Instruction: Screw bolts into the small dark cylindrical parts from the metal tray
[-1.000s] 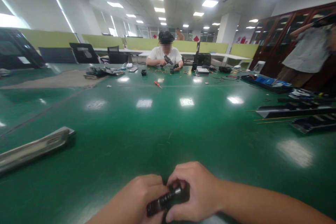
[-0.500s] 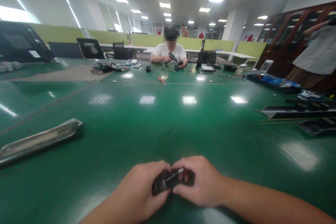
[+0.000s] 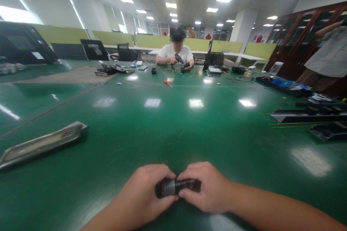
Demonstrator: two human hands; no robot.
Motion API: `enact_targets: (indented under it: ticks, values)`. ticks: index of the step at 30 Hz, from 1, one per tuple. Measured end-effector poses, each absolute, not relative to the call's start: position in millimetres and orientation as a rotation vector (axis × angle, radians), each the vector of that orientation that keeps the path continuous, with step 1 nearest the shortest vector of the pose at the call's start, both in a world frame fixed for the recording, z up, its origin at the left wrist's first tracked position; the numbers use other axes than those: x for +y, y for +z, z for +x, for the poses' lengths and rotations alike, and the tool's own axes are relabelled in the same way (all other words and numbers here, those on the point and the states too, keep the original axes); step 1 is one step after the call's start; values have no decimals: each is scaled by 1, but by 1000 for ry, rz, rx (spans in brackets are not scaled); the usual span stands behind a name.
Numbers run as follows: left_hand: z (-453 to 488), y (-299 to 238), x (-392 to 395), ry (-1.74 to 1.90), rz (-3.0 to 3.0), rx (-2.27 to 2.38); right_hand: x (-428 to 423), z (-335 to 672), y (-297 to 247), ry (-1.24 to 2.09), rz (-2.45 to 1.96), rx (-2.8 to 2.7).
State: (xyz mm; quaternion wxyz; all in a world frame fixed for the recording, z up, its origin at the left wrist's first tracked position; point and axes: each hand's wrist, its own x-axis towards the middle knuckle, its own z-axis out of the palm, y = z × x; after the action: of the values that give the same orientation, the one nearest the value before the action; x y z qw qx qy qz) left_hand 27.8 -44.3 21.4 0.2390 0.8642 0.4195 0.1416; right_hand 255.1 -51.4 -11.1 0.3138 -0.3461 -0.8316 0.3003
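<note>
Low in the head view, a dark cylindrical part [image 3: 169,187] with a greyish barrel and a ribbed, narrower section lies between my two hands. My left hand [image 3: 148,189] wraps round its thicker left end, thumb below and fingers above. At the ribbed right end, my right hand [image 3: 207,187] pinches it between thumb and fingers. The fingertips of both hands nearly meet at the middle. My fingers cover the two ends, and its exact kind does not show. Just under the hands is the green tabletop [image 3: 173,144].
A long metal tray-like piece [image 3: 43,144] lies at left. An orange-handled screwdriver [image 3: 167,83] is farther off. Across the table sits a person [image 3: 176,52] holding a power drill [image 3: 179,58]. Black metal profiles [image 3: 306,115] and a toolbox [image 3: 283,83] lie at right; another person [image 3: 328,56] stands there.
The cylindrical part has turned in my hands, from slanting up to the right to nearly level, with its greyish barrel now showing. Both hands stay in nearly the same place.
</note>
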Motion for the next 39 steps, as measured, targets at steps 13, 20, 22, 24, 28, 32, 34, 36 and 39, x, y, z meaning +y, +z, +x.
enact_targets:
  ticks: [13,20,22,24,28,32,34,36,39]
  values:
    - [29,20,-43,374,2344,1157,-51,255,-13,748,-872,-2154]
    - [27,21,-43,354,2324,1182,-51,254,-13,744,-880,-2148]
    - [26,21,-43,363,2316,1191,-51,254,-12,741,-880,-2140]
    - [26,22,-43,376,2315,1191,-50,254,-11,742,-878,-2136]
    - [25,22,-43,403,2322,1186,-50,255,-10,742,-880,-2130]
    - [25,20,-44,410,2342,1177,-50,255,-11,743,-880,-2122]
    - [25,19,-44,412,2344,1173,-50,254,-11,740,-880,-2119]
    - [25,19,-43,416,2339,1178,-49,254,-11,739,-885,-2118]
    - [25,20,-43,427,2337,1178,-49,254,-11,740,-895,-2119]
